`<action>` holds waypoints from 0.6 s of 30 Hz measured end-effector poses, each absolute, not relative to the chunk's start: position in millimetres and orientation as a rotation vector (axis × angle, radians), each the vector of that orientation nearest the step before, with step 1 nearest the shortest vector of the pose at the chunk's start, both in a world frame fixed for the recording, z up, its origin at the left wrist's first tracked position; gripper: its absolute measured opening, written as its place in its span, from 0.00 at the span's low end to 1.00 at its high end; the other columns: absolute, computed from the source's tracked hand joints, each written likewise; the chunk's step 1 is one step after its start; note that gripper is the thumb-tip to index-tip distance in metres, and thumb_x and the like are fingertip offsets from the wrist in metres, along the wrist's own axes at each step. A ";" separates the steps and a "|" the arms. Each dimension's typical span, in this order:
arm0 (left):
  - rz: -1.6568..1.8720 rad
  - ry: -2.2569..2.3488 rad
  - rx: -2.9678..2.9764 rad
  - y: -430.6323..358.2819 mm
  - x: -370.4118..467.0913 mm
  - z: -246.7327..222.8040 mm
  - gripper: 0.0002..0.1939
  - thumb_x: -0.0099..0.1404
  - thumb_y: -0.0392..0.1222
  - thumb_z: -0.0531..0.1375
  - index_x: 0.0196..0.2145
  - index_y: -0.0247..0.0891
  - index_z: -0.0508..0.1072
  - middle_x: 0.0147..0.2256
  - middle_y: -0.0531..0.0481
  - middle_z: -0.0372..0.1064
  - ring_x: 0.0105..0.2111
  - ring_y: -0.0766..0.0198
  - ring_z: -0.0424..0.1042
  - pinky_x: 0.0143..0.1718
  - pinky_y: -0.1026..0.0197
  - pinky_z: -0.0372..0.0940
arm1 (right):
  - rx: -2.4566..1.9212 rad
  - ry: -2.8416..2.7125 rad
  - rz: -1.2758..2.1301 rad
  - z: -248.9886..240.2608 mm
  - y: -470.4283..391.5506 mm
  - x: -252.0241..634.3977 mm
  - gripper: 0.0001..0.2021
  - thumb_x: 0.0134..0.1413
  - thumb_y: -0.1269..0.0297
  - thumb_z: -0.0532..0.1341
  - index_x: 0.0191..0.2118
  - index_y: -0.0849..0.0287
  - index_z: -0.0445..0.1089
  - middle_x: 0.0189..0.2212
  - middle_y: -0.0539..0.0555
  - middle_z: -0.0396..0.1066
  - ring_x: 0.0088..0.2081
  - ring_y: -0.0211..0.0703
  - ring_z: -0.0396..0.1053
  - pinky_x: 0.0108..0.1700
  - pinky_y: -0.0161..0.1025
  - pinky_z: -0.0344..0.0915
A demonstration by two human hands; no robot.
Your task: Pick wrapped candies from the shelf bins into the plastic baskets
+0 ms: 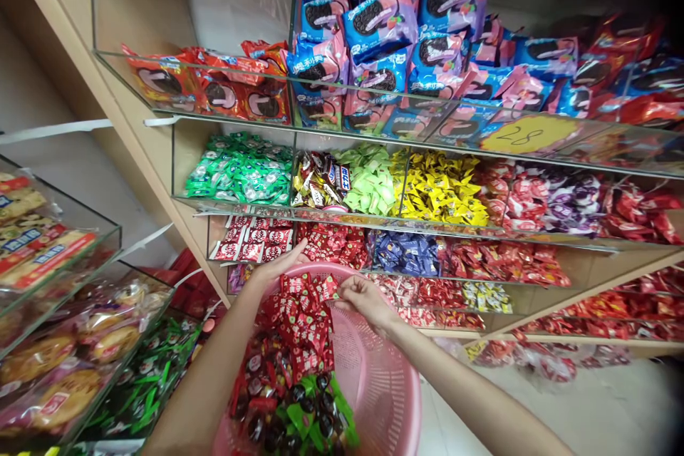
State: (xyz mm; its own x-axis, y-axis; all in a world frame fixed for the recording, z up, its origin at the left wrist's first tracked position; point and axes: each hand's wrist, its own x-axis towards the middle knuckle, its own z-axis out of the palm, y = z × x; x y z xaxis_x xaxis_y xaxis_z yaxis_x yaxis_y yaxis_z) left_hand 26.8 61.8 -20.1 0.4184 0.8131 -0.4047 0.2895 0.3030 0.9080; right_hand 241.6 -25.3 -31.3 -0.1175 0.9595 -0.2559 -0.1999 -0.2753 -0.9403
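A round pink plastic basket (392, 363) is tilted below the shelves. Inside it are red-wrapped candies (307, 324), darker red ones at the left, and dark candies with green wrappers (315, 413) near the bottom. My left hand (283, 262) is at the basket's upper left rim, its fingers stretched toward the red candy compartment (334, 244). At the upper right rim, my right hand (366, 299) has its fingers pinched together at a red candy packet (327, 286) on top of the pile.
Clear-fronted shelves hold green candies (240, 169), yellow candies (443, 189) and blue candies (407, 253). Above are blue cookie packs (382, 21) and a yellow price label (529, 134). Packaged biscuits (64, 399) stand at the left. Pale floor (588, 406) shows at lower right.
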 end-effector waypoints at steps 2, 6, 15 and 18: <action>0.471 1.133 1.239 60.6 26.9 -19.6 0.36 0.53 0.75 0.44 0.26 0.39 0.72 0.21 0.53 0.65 0.23 0.63 0.62 0.30 0.60 0.58 | -1.185 -0.961 1.584 -32.5 -26.6 239.6 0.11 0.33 0.65 0.68 0.23 0.59 0.64 0.22 0.44 0.64 0.25 0.32 0.65 0.38 0.37 0.72; 0.484 1.117 1.225 60.3 26.4 -20.9 0.36 0.53 0.75 0.45 0.26 0.39 0.72 0.21 0.54 0.64 0.23 0.64 0.61 0.30 0.61 0.57 | -1.202 -0.950 1.600 -37.6 -28.5 238.8 0.11 0.34 0.66 0.67 0.22 0.58 0.63 0.22 0.44 0.63 0.25 0.32 0.64 0.38 0.38 0.72; 0.441 1.155 1.313 60.9 27.5 -14.8 0.38 0.51 0.76 0.42 0.26 0.38 0.72 0.22 0.53 0.65 0.24 0.64 0.61 0.31 0.61 0.57 | -1.238 -1.052 1.539 -44.1 -31.0 236.1 0.12 0.33 0.67 0.68 0.21 0.58 0.61 0.20 0.44 0.62 0.23 0.31 0.63 0.33 0.34 0.70; 0.412 1.138 1.326 61.2 28.7 -11.6 0.38 0.52 0.76 0.42 0.25 0.38 0.72 0.21 0.52 0.65 0.23 0.63 0.62 0.29 0.61 0.57 | -1.273 -1.080 1.511 -46.7 -30.1 236.9 0.13 0.34 0.67 0.68 0.19 0.58 0.60 0.18 0.43 0.60 0.21 0.31 0.61 0.29 0.33 0.70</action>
